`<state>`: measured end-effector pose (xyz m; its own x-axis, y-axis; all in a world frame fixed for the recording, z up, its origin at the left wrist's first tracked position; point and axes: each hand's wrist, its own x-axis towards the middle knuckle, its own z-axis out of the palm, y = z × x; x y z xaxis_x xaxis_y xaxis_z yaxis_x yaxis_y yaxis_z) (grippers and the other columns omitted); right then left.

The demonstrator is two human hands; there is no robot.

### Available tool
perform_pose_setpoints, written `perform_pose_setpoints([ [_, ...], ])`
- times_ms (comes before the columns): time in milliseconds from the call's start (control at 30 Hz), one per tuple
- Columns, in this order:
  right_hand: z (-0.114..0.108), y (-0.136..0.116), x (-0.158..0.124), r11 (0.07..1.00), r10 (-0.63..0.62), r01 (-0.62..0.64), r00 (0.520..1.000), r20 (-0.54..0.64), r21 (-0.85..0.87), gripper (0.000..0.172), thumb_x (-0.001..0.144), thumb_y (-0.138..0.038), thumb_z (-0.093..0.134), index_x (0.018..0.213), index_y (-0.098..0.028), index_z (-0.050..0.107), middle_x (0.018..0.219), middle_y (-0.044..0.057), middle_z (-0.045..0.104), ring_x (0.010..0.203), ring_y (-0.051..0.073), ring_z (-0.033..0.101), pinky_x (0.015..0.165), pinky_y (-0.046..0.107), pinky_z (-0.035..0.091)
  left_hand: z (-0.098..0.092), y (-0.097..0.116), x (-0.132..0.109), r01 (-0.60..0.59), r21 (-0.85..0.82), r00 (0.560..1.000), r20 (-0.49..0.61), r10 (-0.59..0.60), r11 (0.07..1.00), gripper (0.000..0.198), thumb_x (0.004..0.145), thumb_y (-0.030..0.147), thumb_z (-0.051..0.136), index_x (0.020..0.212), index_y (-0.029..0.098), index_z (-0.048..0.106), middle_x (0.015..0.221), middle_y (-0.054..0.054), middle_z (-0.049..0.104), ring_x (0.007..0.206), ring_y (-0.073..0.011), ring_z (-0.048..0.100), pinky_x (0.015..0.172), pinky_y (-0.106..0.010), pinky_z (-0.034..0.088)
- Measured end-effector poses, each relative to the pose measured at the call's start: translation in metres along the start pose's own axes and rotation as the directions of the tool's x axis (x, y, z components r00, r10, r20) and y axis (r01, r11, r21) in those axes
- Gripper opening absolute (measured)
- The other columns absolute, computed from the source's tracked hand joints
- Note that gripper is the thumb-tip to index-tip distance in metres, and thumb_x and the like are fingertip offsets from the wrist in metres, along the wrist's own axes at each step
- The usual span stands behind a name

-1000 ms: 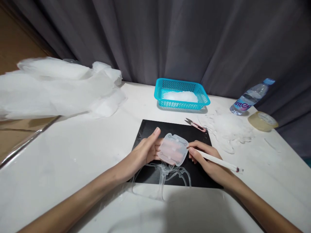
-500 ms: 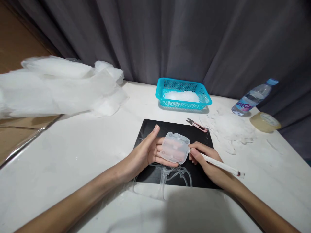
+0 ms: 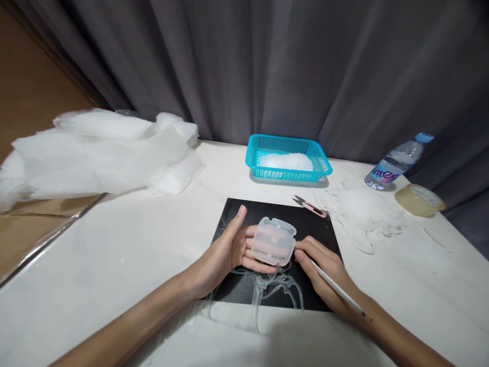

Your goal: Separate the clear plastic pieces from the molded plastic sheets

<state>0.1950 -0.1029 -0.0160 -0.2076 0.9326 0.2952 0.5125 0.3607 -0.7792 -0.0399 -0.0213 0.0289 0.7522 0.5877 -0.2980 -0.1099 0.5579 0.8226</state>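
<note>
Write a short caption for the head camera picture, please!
Left hand cradles a translucent square plastic piece; right hand holds a thin white stick over a black mat.

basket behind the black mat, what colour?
Turquoise blue basket, perforated sides, white material inside; head view.

Bare forearms, no sleeves, unadorned hands [image 3: 233, 250]

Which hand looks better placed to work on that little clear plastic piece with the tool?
Likely the right hand: it grips the white stick tool, its tip at the clear plastic piece. The left hand cradles the piece.
</note>
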Motion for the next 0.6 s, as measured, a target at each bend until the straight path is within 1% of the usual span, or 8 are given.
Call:
perform_pose_setpoints([
  [67, 0.002, 0.001, 0.001, 1.0, -0.005, 0.005, 1.0, -0.011, -0.028, 0.024, 0.109, -0.025, 0.044, 0.119, -0.026, 0.065, 0.097, 0.004, 0.064, 0.087, 0.017, 0.063, 0.081, 0.027, 0.049, 0.0, 0.0, 0.001, -0.006, 0.029, 1.0, -0.011, 0.007, 1.0, 0.086, 0.101, 0.076, 0.024, 0.124, 0.009, 0.072, 0.113, -0.021, 0.079, 0.103, -0.03, 0.076, 0.094, -0.042, 0.061],
  [133, 0.002, 0.002, 0.002, 0.996, 0.003, -0.009, 0.998, -0.069, -0.089, 0.023, 0.108, -0.025, 0.045, 0.116, -0.025, 0.066, 0.096, 0.005, 0.065, 0.087, 0.019, 0.064, 0.082, 0.03, 0.049, 0.001, -0.002, 0.002, -0.006, 0.058, 1.0, -0.021, 0.007, 0.998, 0.087, 0.1, 0.078, 0.025, 0.125, 0.009, 0.072, 0.115, -0.021, 0.078, 0.105, -0.0304, 0.076, 0.095, -0.042, 0.06],
  [233, 0.003, 0.003, 0.005, 0.979, 0.047, -0.084, 0.98, -0.192, -0.188, 0.022, 0.107, -0.026, 0.045, 0.107, -0.023, 0.067, 0.094, 0.005, 0.068, 0.088, 0.021, 0.065, 0.084, 0.033, 0.048, 0.003, -0.004, 0.0, 0.0, 0.089, 0.999, -0.035, 0.003, 0.996, 0.089, 0.097, 0.081, 0.028, 0.127, 0.009, 0.071, 0.118, -0.022, 0.077, 0.107, -0.0319, 0.075, 0.098, -0.045, 0.059],
  [333, 0.005, 0.005, 0.007, 0.968, 0.101, -0.153, 0.964, -0.247, -0.201, 0.025, 0.108, -0.027, 0.042, 0.103, -0.024, 0.067, 0.095, 0.005, 0.069, 0.091, 0.022, 0.066, 0.084, 0.033, 0.048, 0.004, 0.004, 0.0, 0.017, 0.106, 0.999, -0.04, -0.013, 0.994, 0.088, 0.098, 0.079, 0.028, 0.131, 0.01, 0.069, 0.123, -0.022, 0.076, 0.112, -0.0327, 0.073, 0.1, -0.047, 0.058],
  [433, 0.01, 0.011, 0.008, 0.972, 0.071, -0.124, 0.964, -0.254, -0.198, 0.025, 0.109, -0.028, 0.042, 0.104, -0.025, 0.066, 0.094, 0.004, 0.069, 0.09, 0.022, 0.067, 0.084, 0.034, 0.049, 0.002, 0.036, 0.015, -0.052, 0.151, 0.998, -0.037, 0.058, 0.987, 0.079, 0.102, 0.072, 0.029, 0.139, 0.012, 0.063, 0.136, -0.022, 0.069, 0.125, -0.0351, 0.066, 0.098, -0.048, 0.058],
  [500, 0.014, 0.015, 0.009, 0.975, 0.045, -0.098, 0.965, -0.259, -0.198, 0.027, 0.109, -0.028, 0.04, 0.105, -0.025, 0.067, 0.093, 0.004, 0.069, 0.089, 0.022, 0.067, 0.084, 0.034, 0.049, 0.0, 0.07, 0.039, -0.194, 0.303, 0.973, -0.064, 0.223, 0.933, 0.072, 0.102, 0.068, 0.034, 0.142, 0.014, 0.06, 0.148, -0.02, 0.061, 0.137, -0.0355, 0.058, 0.104, -0.049, 0.055],
  [567, 0.015, 0.016, 0.011, 0.976, 0.035, -0.091, 0.963, -0.269, -0.197, 0.028, 0.109, -0.029, 0.039, 0.105, -0.025, 0.067, 0.094, 0.004, 0.069, 0.089, 0.022, 0.067, 0.083, 0.034, 0.05, -0.004, 0.105, 0.069, -0.306, 0.552, 0.901, -0.095, 0.424, 0.775, 0.07, 0.102, 0.067, 0.036, 0.144, 0.015, 0.059, 0.158, -0.018, 0.052, 0.145, -0.0346, 0.049, 0.11, -0.047, 0.05],
  [600, 0.015, 0.016, 0.011, 0.976, 0.03, -0.088, 0.96, -0.277, -0.2, 0.029, 0.109, -0.029, 0.039, 0.105, -0.025, 0.067, 0.093, 0.004, 0.069, 0.088, 0.021, 0.067, 0.082, 0.034, 0.05, -0.007, 0.119, 0.084, -0.306, 0.689, 0.864, -0.089, 0.495, 0.657, 0.07, 0.103, 0.066, 0.032, 0.146, 0.015, 0.056, 0.163, -0.016, 0.045, 0.149, -0.0338, 0.044, 0.112, -0.047, 0.048],
])
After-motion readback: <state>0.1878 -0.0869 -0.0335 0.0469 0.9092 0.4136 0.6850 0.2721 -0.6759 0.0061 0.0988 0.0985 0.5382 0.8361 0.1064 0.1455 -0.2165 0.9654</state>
